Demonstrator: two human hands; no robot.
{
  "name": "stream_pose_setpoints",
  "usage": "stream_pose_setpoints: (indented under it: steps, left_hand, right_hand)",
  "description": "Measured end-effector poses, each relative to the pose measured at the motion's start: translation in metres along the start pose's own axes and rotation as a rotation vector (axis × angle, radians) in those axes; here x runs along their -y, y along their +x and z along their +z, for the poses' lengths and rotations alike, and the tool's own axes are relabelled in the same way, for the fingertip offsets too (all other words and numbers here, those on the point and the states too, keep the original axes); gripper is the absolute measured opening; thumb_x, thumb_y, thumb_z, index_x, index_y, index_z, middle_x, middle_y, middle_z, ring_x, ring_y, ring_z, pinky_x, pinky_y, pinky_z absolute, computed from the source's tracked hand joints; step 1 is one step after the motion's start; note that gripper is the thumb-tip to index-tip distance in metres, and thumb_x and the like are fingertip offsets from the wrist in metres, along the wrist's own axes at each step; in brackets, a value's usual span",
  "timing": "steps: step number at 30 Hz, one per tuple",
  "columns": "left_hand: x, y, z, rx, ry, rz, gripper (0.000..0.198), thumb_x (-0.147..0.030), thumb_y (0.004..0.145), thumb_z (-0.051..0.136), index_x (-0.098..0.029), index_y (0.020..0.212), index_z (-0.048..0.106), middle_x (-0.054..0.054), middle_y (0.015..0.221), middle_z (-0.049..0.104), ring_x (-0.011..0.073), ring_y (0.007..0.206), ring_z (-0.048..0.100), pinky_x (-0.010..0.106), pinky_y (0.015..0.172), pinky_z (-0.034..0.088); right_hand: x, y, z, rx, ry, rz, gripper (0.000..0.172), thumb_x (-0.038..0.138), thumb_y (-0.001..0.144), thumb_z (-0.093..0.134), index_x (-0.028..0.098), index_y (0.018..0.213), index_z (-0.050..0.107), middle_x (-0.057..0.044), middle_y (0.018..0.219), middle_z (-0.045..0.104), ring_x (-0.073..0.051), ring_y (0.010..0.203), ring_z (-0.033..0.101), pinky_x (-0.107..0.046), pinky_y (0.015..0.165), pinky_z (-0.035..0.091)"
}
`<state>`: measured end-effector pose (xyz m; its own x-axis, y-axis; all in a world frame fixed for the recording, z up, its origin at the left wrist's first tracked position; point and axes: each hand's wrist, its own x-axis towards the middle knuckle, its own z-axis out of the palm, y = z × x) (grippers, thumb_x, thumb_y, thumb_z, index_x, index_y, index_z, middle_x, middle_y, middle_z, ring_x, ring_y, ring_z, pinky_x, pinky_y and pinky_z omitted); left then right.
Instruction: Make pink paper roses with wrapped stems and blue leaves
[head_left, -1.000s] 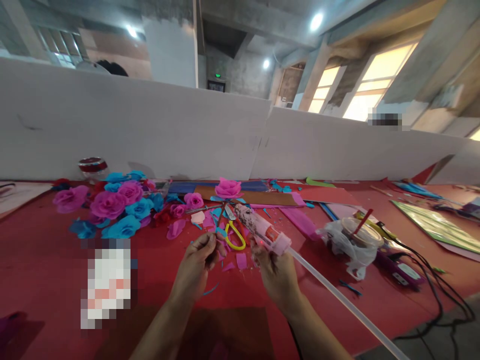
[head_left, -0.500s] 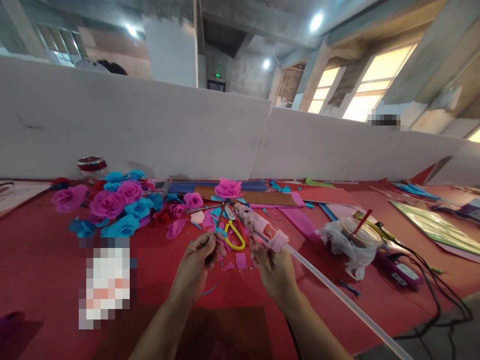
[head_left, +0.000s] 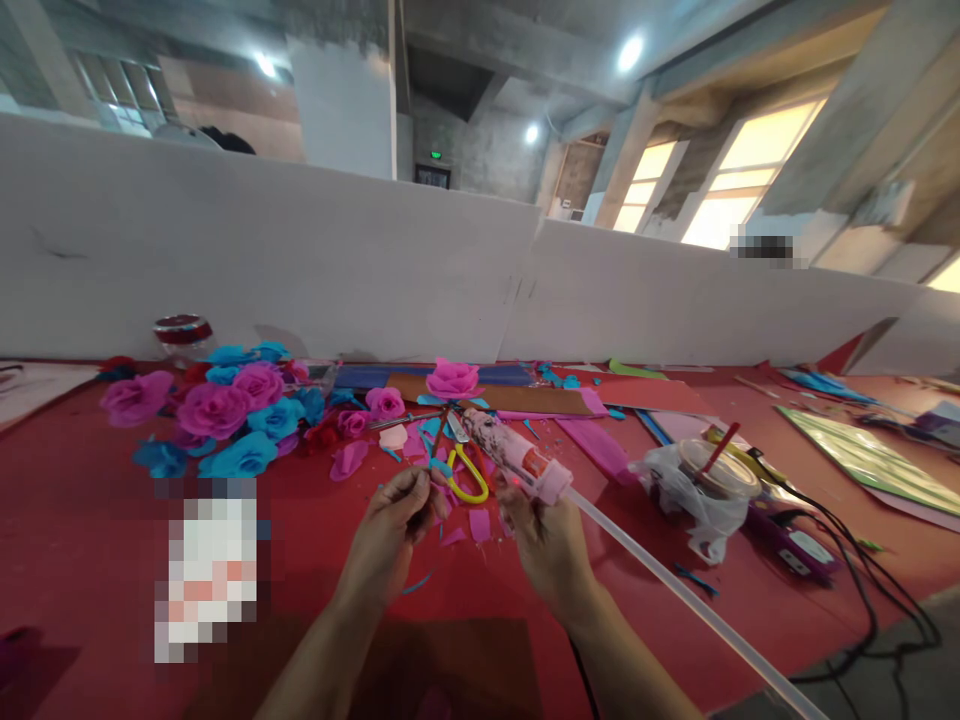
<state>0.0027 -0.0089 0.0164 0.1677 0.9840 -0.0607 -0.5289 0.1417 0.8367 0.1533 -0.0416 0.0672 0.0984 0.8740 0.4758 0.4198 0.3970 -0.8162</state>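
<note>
A pink paper flower (head_left: 452, 378) with blue leaves under it stands upright on a thin stem. My left hand (head_left: 390, 520) pinches the lower end of that stem, beside a bit of blue paper. My right hand (head_left: 551, 545) is wrapped round the handle of a pink hot glue gun (head_left: 514, 450), its nozzle close under the flower. Whether the nozzle touches the flower I cannot tell. From the back of the gun a long glue stick (head_left: 675, 580) runs down to the right. Yellow-handled scissors (head_left: 469, 485) lie between my hands among pink and blue paper scraps.
Many finished paper flowers (head_left: 217, 408) are heaped at the left, near a red-lidded jar (head_left: 184, 335). On the right sit a cup (head_left: 718, 465) with a straw in a plastic bag, a purple power strip (head_left: 795, 545) and black cables. A white partition (head_left: 262, 250) borders the table's back.
My hands, the flower and the glue gun keep nearly the same position. The whole view has shifted very slightly.
</note>
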Motion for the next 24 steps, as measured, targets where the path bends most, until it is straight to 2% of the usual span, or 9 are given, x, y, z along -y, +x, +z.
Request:
stream_pose_setpoints:
  steps: [4, 8, 13, 20, 24]
  left_hand:
    - [0.0, 0.0002, -0.0004, 0.012, 0.021, 0.014, 0.019, -0.034, 0.075, 0.065, -0.016, 0.074, 0.061, -0.003, 0.059, 0.055, 0.0034, 0.045, 0.037, 0.018, 0.042, 0.02]
    - [0.0009, 0.0017, -0.0013, 0.017, 0.021, 0.023, 0.019, -0.034, 0.076, 0.064, -0.015, 0.074, 0.061, -0.002, 0.059, 0.055, 0.0031, 0.045, 0.036, 0.018, 0.042, 0.02]
    - [0.0004, 0.0016, -0.0005, 0.002, -0.004, 0.019, 0.018, -0.032, 0.074, 0.066, -0.015, 0.072, 0.06, -0.001, 0.061, 0.057, 0.0042, 0.048, 0.04, 0.018, 0.043, 0.023]
    - [-0.0001, -0.0002, -0.0009, 0.005, 0.0, 0.013, 0.019, -0.033, 0.074, 0.066, -0.015, 0.072, 0.059, -0.001, 0.061, 0.056, 0.0034, 0.046, 0.039, 0.017, 0.042, 0.023]
    - [0.0008, 0.0009, -0.002, -0.01, -0.017, 0.009, 0.02, -0.033, 0.072, 0.068, -0.015, 0.07, 0.058, -0.001, 0.063, 0.057, 0.0039, 0.049, 0.043, 0.017, 0.043, 0.025]
  right_hand:
    - [-0.0039, -0.0012, -0.0002, -0.008, -0.015, -0.002, 0.037, 0.043, 0.083, 0.047, 0.016, 0.061, 0.058, 0.002, 0.049, 0.043, -0.009, 0.043, 0.036, -0.018, 0.039, 0.031]
    - [-0.0044, -0.0007, -0.0006, -0.004, -0.021, -0.016, 0.036, 0.045, 0.082, 0.049, 0.017, 0.061, 0.056, 0.002, 0.047, 0.041, -0.011, 0.046, 0.041, -0.019, 0.042, 0.035]
    - [-0.0034, -0.0005, -0.0008, 0.003, -0.022, -0.015, 0.036, 0.046, 0.083, 0.048, 0.017, 0.064, 0.059, 0.002, 0.045, 0.041, -0.014, 0.05, 0.046, -0.021, 0.047, 0.039]
    - [-0.0023, -0.0016, -0.0009, 0.0, -0.04, -0.028, 0.036, 0.046, 0.082, 0.048, 0.017, 0.063, 0.059, 0.002, 0.045, 0.042, -0.011, 0.042, 0.039, -0.02, 0.042, 0.036]
    - [-0.0008, -0.0003, -0.0008, 0.003, -0.021, -0.027, 0.037, 0.046, 0.083, 0.047, 0.017, 0.063, 0.058, 0.002, 0.046, 0.042, -0.011, 0.044, 0.04, -0.02, 0.043, 0.036]
